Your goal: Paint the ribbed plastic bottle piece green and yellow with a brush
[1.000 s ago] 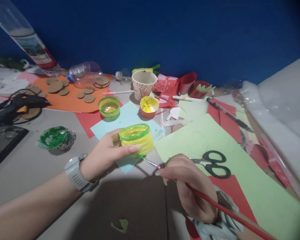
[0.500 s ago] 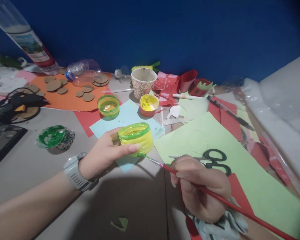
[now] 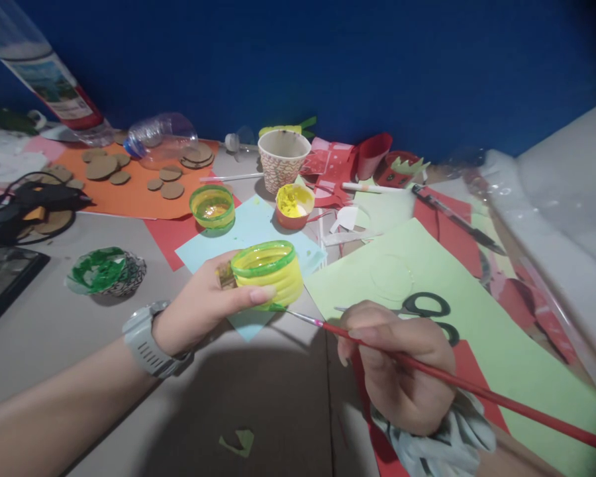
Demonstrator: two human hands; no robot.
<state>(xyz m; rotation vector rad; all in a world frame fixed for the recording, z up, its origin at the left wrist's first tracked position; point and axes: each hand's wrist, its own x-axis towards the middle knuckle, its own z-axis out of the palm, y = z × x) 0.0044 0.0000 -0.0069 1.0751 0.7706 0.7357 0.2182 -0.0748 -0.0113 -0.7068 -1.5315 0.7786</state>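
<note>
My left hand (image 3: 208,301) is closed around a small yellow cup (image 3: 278,281) with a green-painted rim, holding it slightly tilted above the table. In my right hand (image 3: 402,364) a red-handled paintbrush (image 3: 338,328) is pinched between thumb and fingers. Its green-tipped bristles touch the lower edge of the cup. Behind the cup, a similar yellow cup with green edges (image 3: 212,211) stands partly on light blue paper (image 3: 255,215). Beside it is a small red cup with yellow paint (image 3: 295,211). Green paint fills a crumpled patterned cup (image 3: 106,273) to the left.
Black-handled scissors (image 3: 427,303) lie on light green paper (image 3: 496,338), partly behind my right hand. Several cardboard discs (image 3: 102,167) and a clear plastic bottle (image 3: 163,140) rest on orange paper (image 3: 151,205). A patterned paper cup (image 3: 284,165) stands at the back.
The brush tip has shifted slightly left along the cup's lower edge, and the brush handle lies a little flatter. My left hand still holds the cup; the whole view has shifted a little.
</note>
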